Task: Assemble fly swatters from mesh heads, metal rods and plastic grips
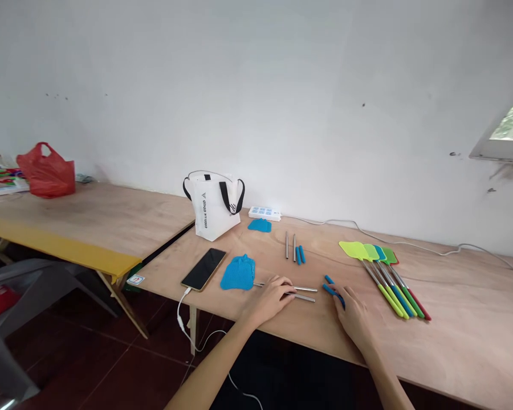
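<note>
My left hand (270,299) rests on the wooden table (453,319), fingers curled over two thin metal rods (304,292) lying side by side. My right hand (354,313) lies just to the right, its fingers on a blue handle grip (333,292); a second blue grip (329,279) lies beside it. A stack of blue swatter heads (238,273) sits left of my left hand. Farther back lie two more metal rods (290,246) with two blue grips (300,254) and another blue head (259,225).
Several finished fly swatters (385,276) with green, blue and red handles lie at the right. A phone (203,269) on a white cable, a white tote bag (214,206) and a power strip (264,213) sit at the left. A red plastic bag (47,171) is on the neighbouring table.
</note>
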Demonstrator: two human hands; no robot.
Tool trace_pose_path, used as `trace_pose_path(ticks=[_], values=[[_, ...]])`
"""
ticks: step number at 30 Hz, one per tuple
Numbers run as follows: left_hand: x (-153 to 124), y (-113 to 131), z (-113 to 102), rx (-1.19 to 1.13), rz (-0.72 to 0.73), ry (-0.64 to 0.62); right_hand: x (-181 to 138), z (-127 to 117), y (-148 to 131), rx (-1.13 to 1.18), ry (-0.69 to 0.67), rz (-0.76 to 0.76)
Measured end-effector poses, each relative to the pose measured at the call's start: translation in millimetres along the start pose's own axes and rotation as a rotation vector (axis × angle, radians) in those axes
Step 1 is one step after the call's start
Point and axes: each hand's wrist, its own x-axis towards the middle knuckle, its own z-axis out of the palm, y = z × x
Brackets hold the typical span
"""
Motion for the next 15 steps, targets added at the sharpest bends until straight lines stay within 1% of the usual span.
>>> trace_pose_path(ticks=[3, 6, 10, 15], values=[[2, -1, 2, -0.048, -0.022, 0.0, -1, 1, 3, 0.039, -0.006, 0.071], [3, 0, 6, -0.084, -0.056, -0.006, -2, 1, 5, 0.093, -0.016, 0.11], [3, 1, 12, -0.08, -0.082, 0.012, -3, -2, 1, 0.154, -0.058, 0.139], [0, 3, 13, -0.07, -0.081, -0.004, -2, -4, -5, 0.211, -0.095, 0.152]])
